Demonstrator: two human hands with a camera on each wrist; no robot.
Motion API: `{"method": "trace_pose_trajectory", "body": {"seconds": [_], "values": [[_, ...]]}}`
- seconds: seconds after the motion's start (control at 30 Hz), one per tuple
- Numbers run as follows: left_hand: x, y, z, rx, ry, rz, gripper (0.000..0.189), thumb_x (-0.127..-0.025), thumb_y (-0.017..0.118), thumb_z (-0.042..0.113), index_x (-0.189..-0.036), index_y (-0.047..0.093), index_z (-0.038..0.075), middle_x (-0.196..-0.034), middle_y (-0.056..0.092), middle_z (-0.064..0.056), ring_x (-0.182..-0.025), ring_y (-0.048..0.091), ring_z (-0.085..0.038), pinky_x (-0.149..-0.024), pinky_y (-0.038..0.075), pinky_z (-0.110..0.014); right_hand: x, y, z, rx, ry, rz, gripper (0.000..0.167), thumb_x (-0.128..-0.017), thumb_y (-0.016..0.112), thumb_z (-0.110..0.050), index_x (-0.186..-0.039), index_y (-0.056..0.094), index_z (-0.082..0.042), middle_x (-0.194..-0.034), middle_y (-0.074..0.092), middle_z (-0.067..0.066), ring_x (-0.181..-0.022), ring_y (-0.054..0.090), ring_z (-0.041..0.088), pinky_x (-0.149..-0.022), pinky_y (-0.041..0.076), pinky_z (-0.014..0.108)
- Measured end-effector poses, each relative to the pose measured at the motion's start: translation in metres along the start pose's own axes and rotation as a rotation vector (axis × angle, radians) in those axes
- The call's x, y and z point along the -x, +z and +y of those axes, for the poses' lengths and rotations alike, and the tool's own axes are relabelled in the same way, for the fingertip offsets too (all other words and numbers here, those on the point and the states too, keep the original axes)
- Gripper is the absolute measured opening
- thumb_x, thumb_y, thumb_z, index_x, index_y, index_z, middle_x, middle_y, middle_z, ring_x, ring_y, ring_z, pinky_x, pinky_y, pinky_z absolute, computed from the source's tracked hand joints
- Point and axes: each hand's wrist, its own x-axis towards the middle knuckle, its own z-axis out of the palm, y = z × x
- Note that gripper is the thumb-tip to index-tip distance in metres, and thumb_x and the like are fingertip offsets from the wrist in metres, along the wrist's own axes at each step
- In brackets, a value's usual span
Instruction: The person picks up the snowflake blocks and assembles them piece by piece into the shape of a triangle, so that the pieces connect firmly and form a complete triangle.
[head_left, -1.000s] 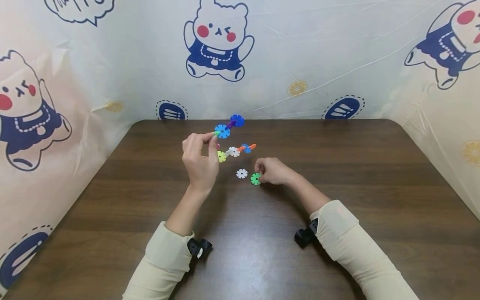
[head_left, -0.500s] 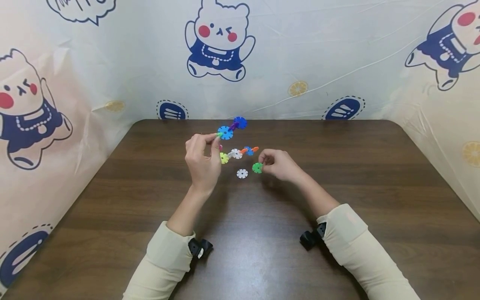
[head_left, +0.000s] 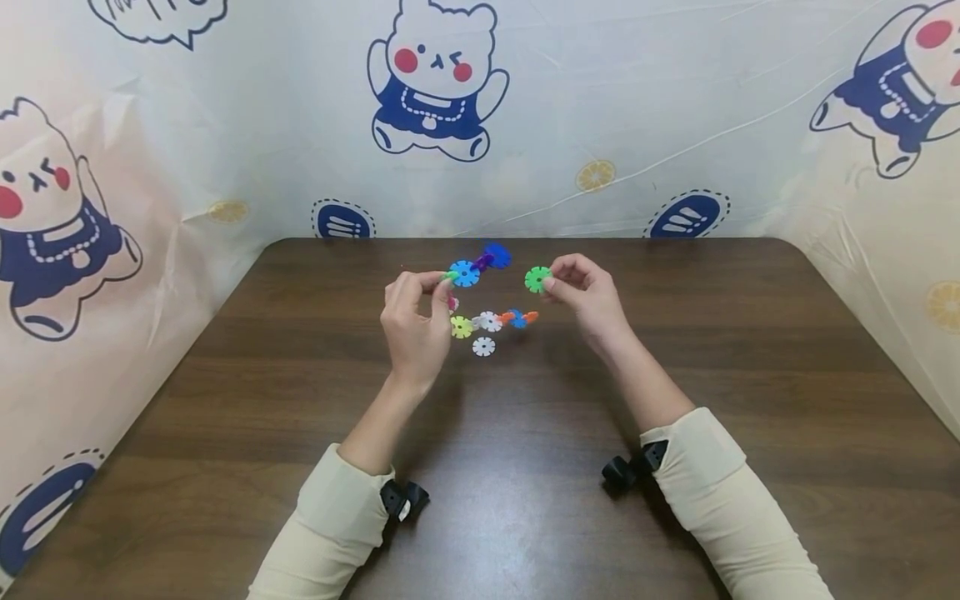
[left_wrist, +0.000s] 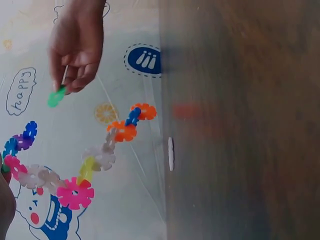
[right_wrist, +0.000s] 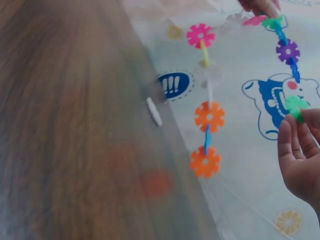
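Note:
My left hand (head_left: 417, 325) is raised above the table and pinches a green notched disc in a chain of interlocking plastic snowflake discs. One end of the chain, with a purple disc (right_wrist: 288, 51) between blue ones, points away to the right. The other end sags in a curve through pink (left_wrist: 75, 193), white, yellow (head_left: 461, 327) and orange discs (right_wrist: 209, 117). Between thumb and fingers, my right hand (head_left: 591, 300) holds a loose green snowflake disc (head_left: 537, 279). A gap separates that disc from the chain's dark blue end disc (head_left: 497, 255).
One white snowflake disc (head_left: 483, 347) lies flat on the brown wooden table (head_left: 510, 467), below the hanging chain. A patterned cloth (head_left: 540, 108) rises behind the table's far edge and along both sides.
My right hand has lifted the green disc off the table, moving it up and away toward the chain's blue end. The left hand has shifted slightly right with the chain.

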Motion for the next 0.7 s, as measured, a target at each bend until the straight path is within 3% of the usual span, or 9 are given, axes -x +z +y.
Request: {"method": "trace_pose_trajectory", "body": {"seconds": [0.2, 0.43, 0.7], "values": [[0.002, 0.003, 0.001, 0.049, 0.005, -0.001, 0.019, -0.089, 0.062, 0.01, -0.081, 0.062, -0.008, -0.069, 0.058, -0.013, -0.067, 0.055, -0.025, -0.072, 0.038, -0.035, -0.002, 0.003, -0.008, -0.165, -0.043, 0.043, 0.013, -0.087, 0.059, 0.004, -0.089, 0.057, -0.008, -0.085, 0.056, 0.008, -0.072, 0.059, 0.016, -0.07, 0.051, 0.026], [0.004, 0.005, 0.003, 0.106, 0.012, -0.043, 0.021, -0.089, 0.062, 0.012, -0.082, 0.063, -0.008, -0.07, 0.059, -0.013, -0.067, 0.055, -0.025, -0.071, 0.04, -0.033, -0.001, 0.005, -0.012, -0.243, -0.093, 0.065, 0.012, -0.088, 0.058, 0.003, -0.09, 0.058, -0.009, -0.087, 0.058, 0.006, -0.075, 0.058, 0.017, -0.074, 0.051, 0.027], [0.005, 0.007, 0.005, 0.127, -0.009, -0.045, 0.015, -0.086, 0.065, 0.006, -0.081, 0.063, -0.009, -0.07, 0.059, -0.014, -0.067, 0.055, -0.025, -0.069, 0.04, -0.033, 0.0, 0.004, -0.012, -0.287, -0.107, 0.015, 0.017, -0.089, 0.053, 0.006, -0.089, 0.059, -0.01, -0.086, 0.058, 0.005, -0.076, 0.057, 0.018, -0.073, 0.05, 0.025]]}}
